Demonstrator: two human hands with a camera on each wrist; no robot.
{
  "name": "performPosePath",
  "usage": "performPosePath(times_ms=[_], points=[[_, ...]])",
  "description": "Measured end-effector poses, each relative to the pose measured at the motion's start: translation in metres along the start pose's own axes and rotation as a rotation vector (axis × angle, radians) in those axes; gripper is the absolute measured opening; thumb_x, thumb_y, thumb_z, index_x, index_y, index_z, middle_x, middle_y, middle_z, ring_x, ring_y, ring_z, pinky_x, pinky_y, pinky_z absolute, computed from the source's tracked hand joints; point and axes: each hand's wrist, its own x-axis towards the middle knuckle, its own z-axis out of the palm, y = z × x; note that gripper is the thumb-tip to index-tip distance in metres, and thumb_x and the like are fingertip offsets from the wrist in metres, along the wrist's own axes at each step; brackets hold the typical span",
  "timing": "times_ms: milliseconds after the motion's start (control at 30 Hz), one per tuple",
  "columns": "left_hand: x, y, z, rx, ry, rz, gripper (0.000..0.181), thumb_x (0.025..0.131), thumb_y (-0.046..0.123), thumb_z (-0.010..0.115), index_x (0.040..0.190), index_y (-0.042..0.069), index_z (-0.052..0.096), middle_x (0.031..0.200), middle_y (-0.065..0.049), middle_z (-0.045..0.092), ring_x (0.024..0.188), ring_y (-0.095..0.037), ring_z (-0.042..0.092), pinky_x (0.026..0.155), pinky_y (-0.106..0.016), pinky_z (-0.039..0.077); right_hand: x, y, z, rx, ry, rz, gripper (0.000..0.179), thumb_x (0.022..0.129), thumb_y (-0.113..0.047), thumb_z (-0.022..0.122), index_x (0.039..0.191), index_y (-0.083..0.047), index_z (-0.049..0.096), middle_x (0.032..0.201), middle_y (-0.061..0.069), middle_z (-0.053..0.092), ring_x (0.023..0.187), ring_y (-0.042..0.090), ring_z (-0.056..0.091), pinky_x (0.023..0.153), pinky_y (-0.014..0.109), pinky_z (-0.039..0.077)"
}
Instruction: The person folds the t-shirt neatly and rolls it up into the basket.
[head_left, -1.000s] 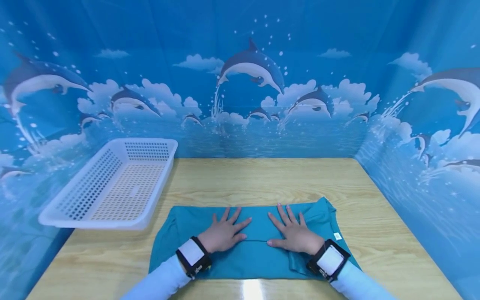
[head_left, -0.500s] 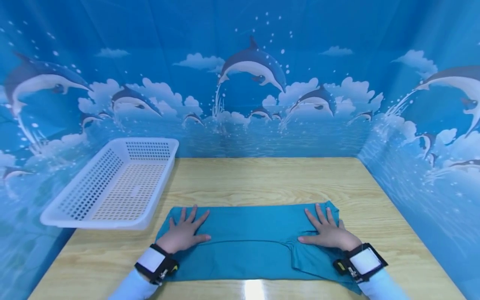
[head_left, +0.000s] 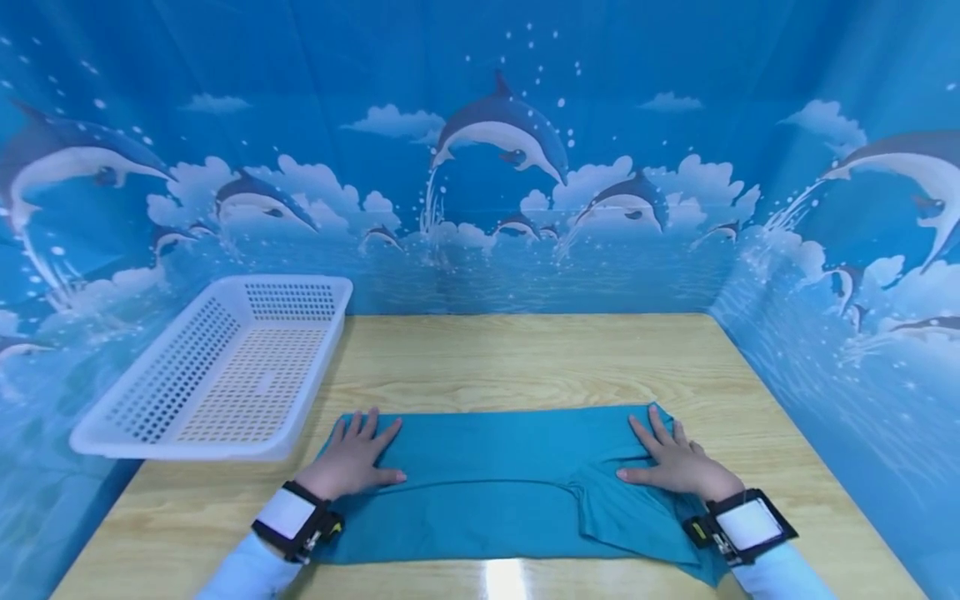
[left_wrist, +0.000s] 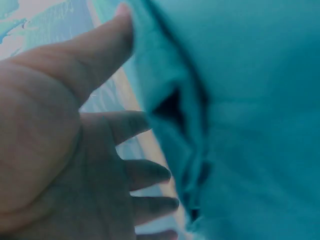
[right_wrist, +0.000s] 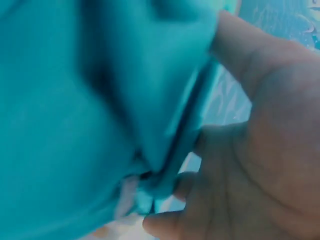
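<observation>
A teal cloth garment [head_left: 487, 450], folded into a wide strip, lies on the table. Its left end is under my left hand [head_left: 348, 465], which rests there with spread, straight fingers. At the right end my right hand [head_left: 681, 467] touches the cloth the same way, near a bunched flap [head_left: 630, 508]. The left wrist view has the palm beside the rolled edge of the garment [left_wrist: 260, 125], thumb and fingertips near that edge. In the right wrist view, fingers [right_wrist: 235, 45] touch the edge of loose folds, and a blurred whitish tag [right_wrist: 128, 196] shows below. Neither hand grips the cloth.
A white perforated plastic basket [head_left: 303, 408] stands at the left, with nothing in it. The wood-grain table [head_left: 525, 358] extends behind the garment. Blue dolphin-print curtains [head_left: 465, 275] enclose the back and sides.
Both hands have slid outward from the middle of the garment to its two ends. The cloth at the right has shifted, its lower corner now reaching further toward the front. The basket stays put.
</observation>
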Motion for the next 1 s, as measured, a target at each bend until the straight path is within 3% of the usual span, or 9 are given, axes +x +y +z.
performPosePath(times_ms=[167, 300, 400, 533, 667, 833, 1000], points=[[0.0, 0.01, -0.011, -0.002, 0.024, 0.077, 0.07, 0.088, 0.045, 0.062, 0.145, 0.011, 0.04, 0.154, -0.026, 0.021, 0.139, -0.05, 0.017, 0.109, -0.065, 0.019, -0.012, -0.022, 0.003, -0.153, 0.055, 0.047, 0.092, 0.084, -0.05, 0.065, 0.147, 0.003, 0.026, 0.149, 0.04, 0.006, 0.131, 0.065, 0.005, 0.1, 0.074, 0.017], [0.0, 0.024, -0.015, -0.012, 0.027, 0.142, 0.069, 0.084, 0.042, 0.067, 0.143, 0.017, 0.043, 0.154, -0.021, 0.025, 0.138, -0.048, 0.024, 0.106, -0.063, 0.027, -0.025, -0.052, 0.011, -0.237, 0.049, 0.087, 0.086, 0.084, -0.048, 0.065, 0.148, -0.002, 0.029, 0.146, 0.041, 0.017, 0.126, 0.064, 0.027, 0.091, 0.072, 0.035], [0.001, 0.034, -0.011, 0.012, 0.025, 0.2, 0.072, 0.079, 0.041, 0.071, 0.142, 0.018, 0.045, 0.153, -0.02, 0.029, 0.136, -0.047, 0.031, 0.104, -0.06, 0.034, -0.031, -0.073, 0.022, -0.247, 0.012, 0.136, 0.087, 0.083, -0.053, 0.063, 0.15, -0.011, 0.027, 0.144, 0.042, 0.023, 0.115, 0.065, 0.04, 0.081, 0.07, 0.043], [0.003, 0.042, 0.002, 0.035, 0.003, 0.26, 0.076, 0.073, 0.04, 0.075, 0.14, 0.017, 0.048, 0.15, -0.023, 0.033, 0.131, -0.048, 0.037, 0.099, -0.06, 0.039, -0.033, -0.09, 0.041, -0.243, -0.046, 0.186, 0.08, 0.086, -0.056, 0.057, 0.15, -0.017, 0.029, 0.141, 0.044, 0.025, 0.112, 0.066, 0.042, 0.088, 0.07, 0.039], [0.005, 0.046, 0.01, 0.024, -0.021, 0.248, 0.077, 0.07, 0.041, 0.076, 0.138, 0.016, 0.05, 0.148, -0.024, 0.035, 0.131, -0.05, 0.036, 0.098, -0.06, 0.04, -0.029, -0.096, 0.049, -0.242, -0.054, 0.175, 0.074, 0.09, -0.051, 0.055, 0.148, -0.014, 0.032, 0.14, 0.046, 0.023, 0.115, 0.068, 0.037, 0.094, 0.073, 0.03], [0.009, 0.051, 0.011, 0.0, -0.025, 0.182, 0.076, 0.07, 0.04, 0.077, 0.138, 0.018, 0.051, 0.148, -0.023, 0.035, 0.134, -0.05, 0.032, 0.099, -0.061, 0.039, -0.021, -0.093, 0.041, -0.246, -0.023, 0.124, 0.071, 0.091, -0.047, 0.057, 0.148, -0.011, 0.033, 0.14, 0.048, 0.021, 0.118, 0.07, 0.03, 0.095, 0.075, 0.028], [0.012, 0.056, 0.012, 0.016, -0.011, 0.167, 0.076, 0.071, 0.039, 0.077, 0.138, 0.016, 0.051, 0.148, -0.024, 0.036, 0.133, -0.051, 0.033, 0.099, -0.061, 0.039, -0.01, -0.088, 0.033, -0.215, -0.019, 0.129, 0.071, 0.09, -0.044, 0.059, 0.148, -0.013, 0.031, 0.143, 0.046, 0.016, 0.119, 0.073, 0.021, 0.091, 0.076, 0.029]])
